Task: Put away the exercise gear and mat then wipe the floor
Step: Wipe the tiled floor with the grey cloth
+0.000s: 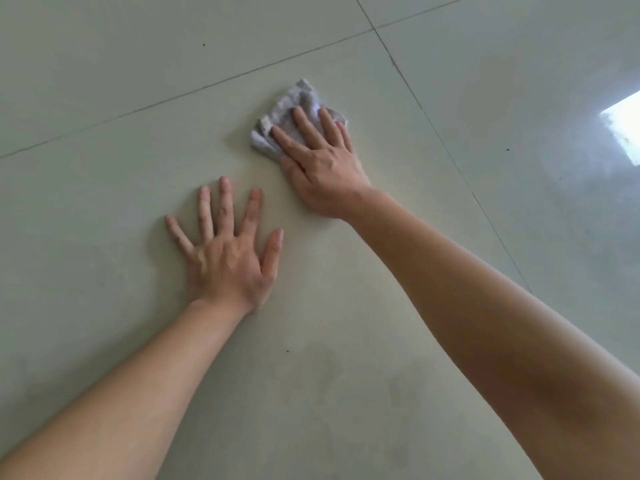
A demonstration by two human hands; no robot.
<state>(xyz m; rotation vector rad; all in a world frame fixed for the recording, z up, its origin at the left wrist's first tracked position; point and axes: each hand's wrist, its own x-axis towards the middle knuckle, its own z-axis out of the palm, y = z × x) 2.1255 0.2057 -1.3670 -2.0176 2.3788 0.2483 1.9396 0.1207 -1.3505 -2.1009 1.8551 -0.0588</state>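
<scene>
A crumpled grey-white cloth (pixel 294 102) lies on the pale tiled floor (pixel 104 116) near the middle of the head view. My right hand (pixel 318 164) presses flat on the cloth with straight, spread fingers, covering its near half. My left hand (pixel 228 251) rests palm down on the bare tile nearer to me and to the left, fingers spread and holding nothing. No exercise gear or mat is in view.
Dark grout lines (pixel 408 84) cross beyond the cloth and run down the right side. A bright window reflection (pixel 623 129) shines on the glossy tile at far right. A few small dark specks (pixel 287 350) dot the floor.
</scene>
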